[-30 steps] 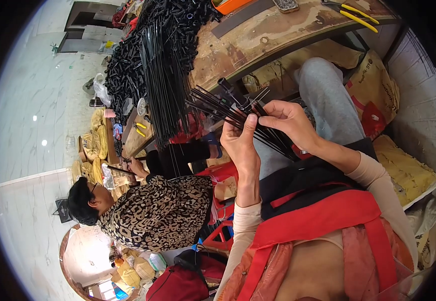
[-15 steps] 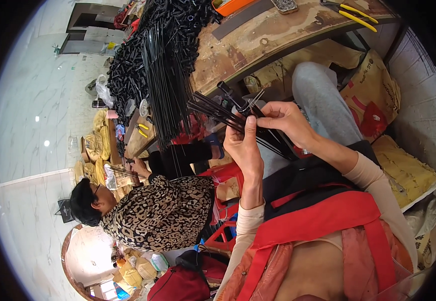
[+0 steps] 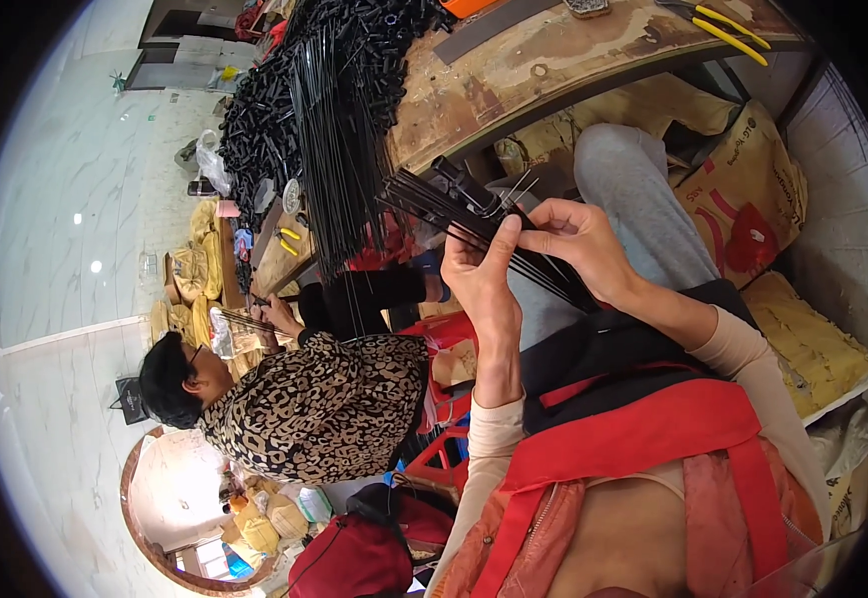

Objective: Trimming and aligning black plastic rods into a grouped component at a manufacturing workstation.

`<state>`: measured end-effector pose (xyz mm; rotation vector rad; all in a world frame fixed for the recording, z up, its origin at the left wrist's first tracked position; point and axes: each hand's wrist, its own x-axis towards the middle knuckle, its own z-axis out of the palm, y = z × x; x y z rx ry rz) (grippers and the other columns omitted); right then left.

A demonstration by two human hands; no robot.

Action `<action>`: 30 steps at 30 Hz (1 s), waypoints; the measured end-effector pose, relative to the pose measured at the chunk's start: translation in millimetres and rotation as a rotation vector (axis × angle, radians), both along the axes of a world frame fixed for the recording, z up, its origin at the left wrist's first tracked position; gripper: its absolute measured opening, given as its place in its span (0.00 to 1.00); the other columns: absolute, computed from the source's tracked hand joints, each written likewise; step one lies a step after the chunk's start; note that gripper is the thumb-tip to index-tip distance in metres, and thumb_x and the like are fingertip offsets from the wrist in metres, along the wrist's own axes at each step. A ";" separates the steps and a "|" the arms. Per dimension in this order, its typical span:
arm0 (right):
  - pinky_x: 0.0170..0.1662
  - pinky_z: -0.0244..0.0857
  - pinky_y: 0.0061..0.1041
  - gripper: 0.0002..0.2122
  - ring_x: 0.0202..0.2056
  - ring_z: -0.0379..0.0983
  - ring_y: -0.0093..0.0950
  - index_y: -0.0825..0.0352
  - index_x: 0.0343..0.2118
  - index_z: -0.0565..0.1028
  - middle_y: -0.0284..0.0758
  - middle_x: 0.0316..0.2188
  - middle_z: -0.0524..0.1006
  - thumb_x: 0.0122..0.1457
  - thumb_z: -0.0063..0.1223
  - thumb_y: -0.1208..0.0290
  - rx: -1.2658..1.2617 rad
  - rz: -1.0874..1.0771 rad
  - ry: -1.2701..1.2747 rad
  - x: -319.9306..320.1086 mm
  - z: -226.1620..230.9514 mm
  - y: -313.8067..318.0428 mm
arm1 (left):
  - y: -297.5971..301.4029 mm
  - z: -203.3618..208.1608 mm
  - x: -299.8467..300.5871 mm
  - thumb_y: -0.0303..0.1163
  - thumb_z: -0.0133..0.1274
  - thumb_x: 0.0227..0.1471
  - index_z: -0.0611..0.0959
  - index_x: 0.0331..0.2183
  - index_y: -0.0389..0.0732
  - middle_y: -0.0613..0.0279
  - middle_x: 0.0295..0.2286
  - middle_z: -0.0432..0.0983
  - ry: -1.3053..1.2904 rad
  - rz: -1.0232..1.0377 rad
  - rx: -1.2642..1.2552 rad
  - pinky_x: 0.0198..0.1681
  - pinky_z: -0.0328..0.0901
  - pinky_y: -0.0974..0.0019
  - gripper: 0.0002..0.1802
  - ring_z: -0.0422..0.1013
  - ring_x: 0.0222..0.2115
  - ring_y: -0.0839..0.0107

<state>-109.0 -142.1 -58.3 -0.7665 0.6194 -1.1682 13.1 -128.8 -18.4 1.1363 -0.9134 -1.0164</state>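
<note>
My left hand is closed around a bundle of thin black rods that look like umbrella ribs. Joined to them is a black tubular plastic hub, its open end pointing up and left. Two or so fine silvery wires stick out beside the hub. Right next to my left thumb, my right hand pinches with thumb and forefinger close to the hub; what lies between those fingertips is hidden. The rods' other ends run down to the right, over my lap.
A worn wooden bench bears a heap of black plastic tubes, a long sheaf of black rods and yellow-handled pliers. At left a co-worker in a patterned top handles rods. Sacks lie at right.
Both hands stay at the bundle. My right fingertips have shifted slightly right and down, off the hub's wires. The hub has tilted a little and the whole view has moved slightly.
</note>
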 end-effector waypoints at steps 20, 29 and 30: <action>0.46 0.69 0.25 0.19 0.41 0.76 0.25 0.66 0.51 0.72 0.36 0.41 0.79 0.56 0.56 0.76 -0.796 0.349 0.581 -26.0 100.8 -72.2 | 13.2 4.2 5.0 0.19 0.61 0.47 0.78 0.41 0.33 0.58 0.35 0.79 0.067 -0.164 0.001 0.44 0.69 0.69 0.16 0.76 0.35 0.71; 0.39 0.71 0.21 0.17 0.32 0.78 0.22 0.67 0.47 0.74 0.37 0.33 0.81 0.53 0.59 0.77 -0.851 0.181 0.635 -19.6 95.8 -63.1 | 13.2 6.9 10.7 0.17 0.59 0.48 0.77 0.41 0.31 0.56 0.35 0.79 0.101 -0.212 0.028 0.43 0.71 0.68 0.16 0.77 0.36 0.68; 0.38 0.71 0.21 0.17 0.31 0.77 0.22 0.67 0.47 0.74 0.37 0.33 0.81 0.53 0.59 0.77 -0.843 0.166 0.635 -21.1 94.3 -62.9 | 12.9 7.6 9.0 0.17 0.59 0.48 0.77 0.41 0.31 0.56 0.35 0.79 0.117 -0.220 0.039 0.43 0.71 0.67 0.16 0.77 0.36 0.67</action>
